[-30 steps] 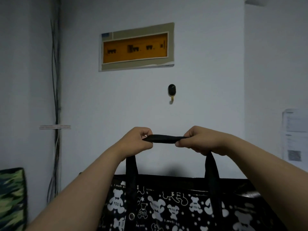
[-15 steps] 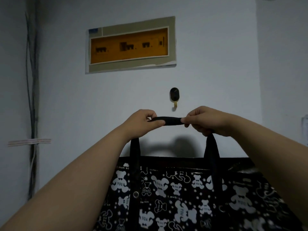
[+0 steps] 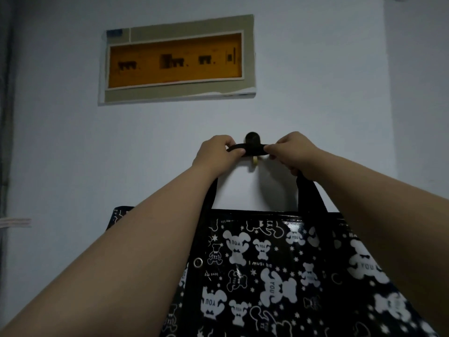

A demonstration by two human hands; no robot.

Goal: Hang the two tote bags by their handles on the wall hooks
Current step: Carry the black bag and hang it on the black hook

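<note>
My left hand (image 3: 217, 153) pinches the left end of the black handle (image 3: 252, 149); my right hand (image 3: 295, 152) pinches the right end. Both are clenched on the strap, which runs taut between them across the front of the wall hook (image 3: 252, 139). The hook's dark upper part shows above the strap and its pale tip (image 3: 254, 161) shows just below. I cannot tell whether the strap is already behind the tip or only in front of it. The tote bag (image 3: 279, 276) — black with white bears — hangs below from the two strap legs, close to the wall (image 3: 73, 154).

Risks, as I judge them:
- Releasing before the strap sits behind the tip would drop the bag.
- The hook looks small; a hard downward pull could strain its fixing.
- Uneven release could let the strap slide off sideways.

Surroundings, left to right: cables (image 3: 4, 117) run down the far-left edge, well apart; an orange panel (image 3: 176, 60) sits on the wall above the hook. Neither obstructs the approach. A second hook and a second bag are not in view.
</note>
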